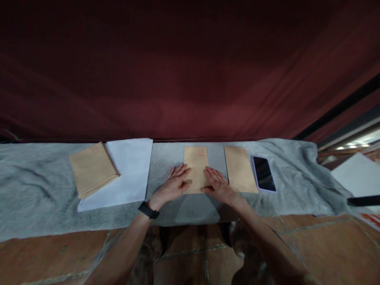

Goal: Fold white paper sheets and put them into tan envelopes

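A tan envelope [196, 162] lies upright in the middle of the grey cloth-covered table [35, 186]. My left hand [173, 185] lies flat on its lower left edge, fingers stretched out and open. My right hand [218, 184] rests flat on its lower right edge, fingers also open. A black band is on my left wrist. Neither hand grips anything.
A second tan envelope [240, 168] lies to the right, with a dark phone [263, 173] beside it. At the left a stack of tan envelopes [92, 168] sits on white paper sheets [130, 166]. A dark red curtain [190, 79] hangs behind. White paper [354, 174] is at far right.
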A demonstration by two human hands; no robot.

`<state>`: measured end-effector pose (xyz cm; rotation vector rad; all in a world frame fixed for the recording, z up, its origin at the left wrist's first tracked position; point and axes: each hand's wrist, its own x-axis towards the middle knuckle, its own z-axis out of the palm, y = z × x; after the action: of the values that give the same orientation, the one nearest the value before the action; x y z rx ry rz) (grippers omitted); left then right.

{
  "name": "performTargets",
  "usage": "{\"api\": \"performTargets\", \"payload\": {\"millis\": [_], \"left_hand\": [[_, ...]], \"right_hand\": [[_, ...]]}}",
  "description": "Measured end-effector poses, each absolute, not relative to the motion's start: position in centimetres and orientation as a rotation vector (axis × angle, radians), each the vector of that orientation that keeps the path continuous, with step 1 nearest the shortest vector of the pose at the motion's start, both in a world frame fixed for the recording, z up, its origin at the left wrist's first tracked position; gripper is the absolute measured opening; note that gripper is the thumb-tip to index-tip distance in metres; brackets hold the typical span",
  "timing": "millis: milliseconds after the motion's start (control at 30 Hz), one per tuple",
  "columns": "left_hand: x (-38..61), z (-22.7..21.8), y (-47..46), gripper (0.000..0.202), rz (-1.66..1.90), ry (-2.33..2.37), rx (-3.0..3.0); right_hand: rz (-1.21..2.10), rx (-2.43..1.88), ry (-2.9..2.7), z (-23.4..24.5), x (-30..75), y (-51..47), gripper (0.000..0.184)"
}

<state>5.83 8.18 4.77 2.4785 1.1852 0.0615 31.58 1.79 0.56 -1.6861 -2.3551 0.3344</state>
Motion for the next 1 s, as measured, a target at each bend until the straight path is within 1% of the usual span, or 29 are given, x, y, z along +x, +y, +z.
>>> {"api": "performTargets", "payload": {"millis": [67, 133, 300, 400, 733, 1000], "left_hand": [[7.6, 4.7, 7.5, 0.058, 0.182, 1.144, 2.559], [9.4, 4.3, 6.6, 0.056, 0.225, 1.126, 2.632], [12.5, 2.6, 5.2, 0.067, 0.287, 1.21, 2.719], [13.0, 2.1, 5.5, 0.07, 0.31, 1.271, 2.734], [14.5, 2.2, 8.6, 0.061, 0.331, 1.386, 2.678], [15.2, 2.1, 9.0, 0.063, 0.378, 1.479, 2.609]], "right_hand": [[0.327, -1.691, -2.345, 0.5, 31.5, 1.8, 0.079], [0.308, -1.678, -2.336, 0.4, 31.4, 1.8, 0.079], [0.236, -1.621, -2.312, 0.1, 31.4, 1.9, 0.078], [0.24, -1.606, -2.306, 0.1, 31.3, 2.0, 0.077], [0.272, -1.652, -2.31, 0.2, 31.3, 1.8, 0.076], [0.268, -1.66, -2.329, -0.3, 31.5, 1.7, 0.078]]}}
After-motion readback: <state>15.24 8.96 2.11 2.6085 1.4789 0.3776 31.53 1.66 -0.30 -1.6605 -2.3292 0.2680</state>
